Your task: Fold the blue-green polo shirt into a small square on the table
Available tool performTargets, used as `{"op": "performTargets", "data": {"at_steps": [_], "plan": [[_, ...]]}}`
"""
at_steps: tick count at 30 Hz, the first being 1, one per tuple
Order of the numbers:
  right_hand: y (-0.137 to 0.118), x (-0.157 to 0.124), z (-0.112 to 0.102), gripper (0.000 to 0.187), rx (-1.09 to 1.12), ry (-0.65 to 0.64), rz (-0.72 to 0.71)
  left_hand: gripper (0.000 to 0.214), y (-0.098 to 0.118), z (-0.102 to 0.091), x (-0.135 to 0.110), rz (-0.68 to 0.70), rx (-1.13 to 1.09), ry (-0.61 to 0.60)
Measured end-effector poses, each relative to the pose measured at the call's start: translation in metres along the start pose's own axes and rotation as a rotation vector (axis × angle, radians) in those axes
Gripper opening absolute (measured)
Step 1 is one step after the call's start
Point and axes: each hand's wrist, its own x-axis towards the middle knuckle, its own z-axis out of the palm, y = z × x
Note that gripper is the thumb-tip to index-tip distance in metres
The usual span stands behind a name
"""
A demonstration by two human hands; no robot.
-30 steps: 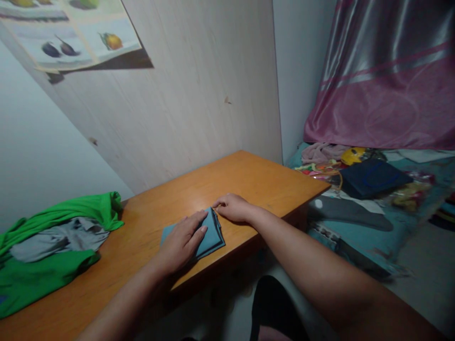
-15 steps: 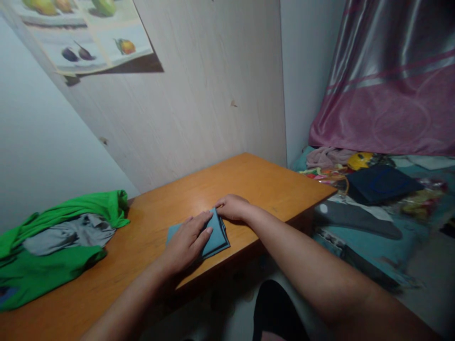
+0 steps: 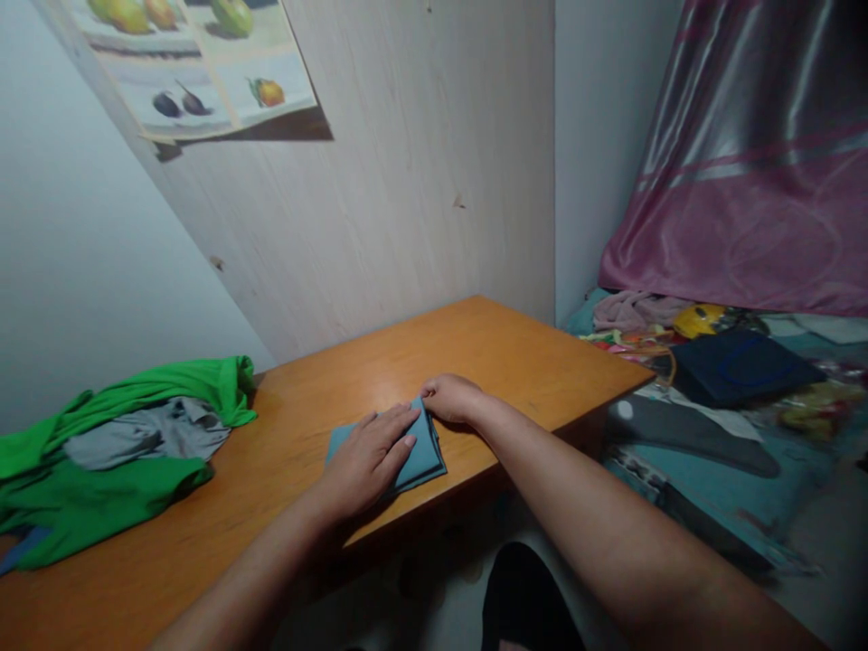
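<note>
A small folded blue cloth (image 3: 424, 449) lies near the front edge of the orange wooden table (image 3: 502, 353). My left hand (image 3: 370, 457) lies flat on top of it, fingers stretched out and together, pressing it down. My right hand (image 3: 451, 398) rests at the cloth's far right corner with its fingers curled in, pinching that corner against the table. Most of the cloth is hidden under my left hand.
A heap of green and grey clothing (image 3: 115, 452) lies on the table's left end. A wood-grain wall with a fruit poster (image 3: 196, 68) stands behind. To the right, a bed holds a dark blue folded item (image 3: 742, 366), assorted clutter and a pink curtain (image 3: 752, 190).
Both hands stay in place on the blue cloth. The view has shifted slightly, so everything sits a little further right and lower in the picture.
</note>
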Motion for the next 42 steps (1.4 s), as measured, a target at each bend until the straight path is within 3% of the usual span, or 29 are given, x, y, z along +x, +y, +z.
{"op": "performTargets", "data": {"at_steps": [5,9,13,23,27,33,38,42], "plan": [[0.01,0.004,0.003,0.018,0.077,0.019,0.01,0.051,0.002,-0.001,-0.002,0.003,0.014,-0.021],[0.006,0.001,0.002,0.044,0.084,0.026,0.015,0.052,0.008,-0.004,-0.001,-0.017,0.033,-0.045],[-0.003,-0.004,-0.001,0.06,-0.044,0.004,0.051,0.054,0.011,-0.006,0.001,-0.012,0.061,-0.076],[-0.005,-0.006,0.001,0.064,-0.126,0.026,0.121,0.064,0.013,-0.002,0.001,0.016,0.078,-0.063],[-0.002,-0.008,0.003,0.066,-0.114,0.054,0.081,0.075,0.01,-0.001,0.001,-0.016,-0.064,-0.009],[-0.004,-0.011,-0.001,0.067,-0.083,0.081,0.071,0.078,-0.001,-0.002,-0.002,-0.144,-0.546,0.132],[-0.041,-0.027,-0.002,0.069,-0.242,0.224,0.0,0.083,-0.01,0.006,-0.001,-0.137,-0.716,0.23],[-0.074,-0.041,0.011,0.062,-0.338,0.18,-0.178,0.084,-0.018,0.015,0.001,-0.115,-0.798,0.33]]}}
